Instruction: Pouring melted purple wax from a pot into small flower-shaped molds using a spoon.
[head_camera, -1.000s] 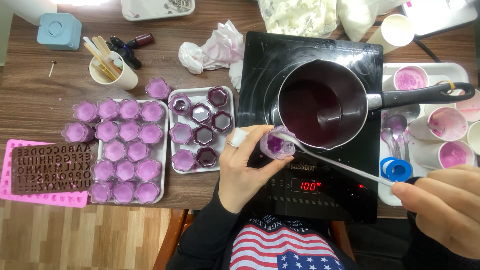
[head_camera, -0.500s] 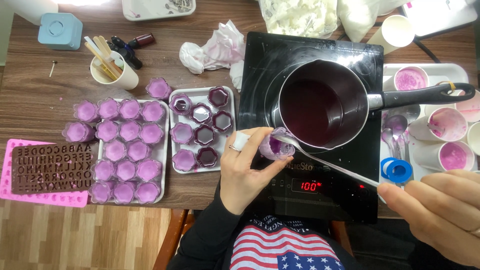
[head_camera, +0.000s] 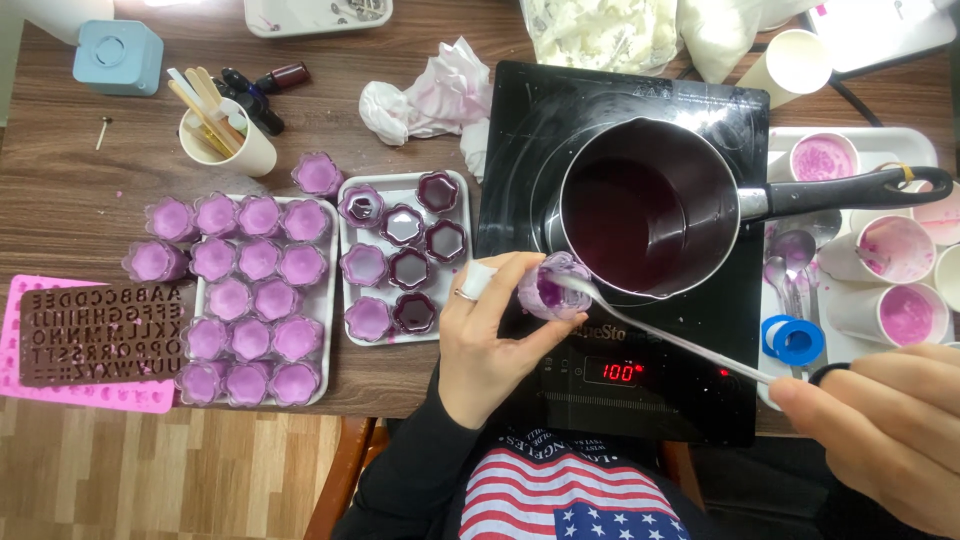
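Beside one saucepan (head_camera: 648, 208), left hand (head_camera: 485, 335) grips one mould (head_camera: 548, 287); right (head_camera: 885, 430) pinches one spoon (head_camera: 665, 335).

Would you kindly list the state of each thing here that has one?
Left hand: gripping small clear flower-shaped cup, tilted, purple inside.
Right hand: holding long metal spoon, bowl in cup.
Dark saucepan: holds purple liquid.
Black induction hob: display lit.

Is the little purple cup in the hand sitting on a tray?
No, the left hand holds the small purple cup up beside the saucepan, with the spoon dipped in it.
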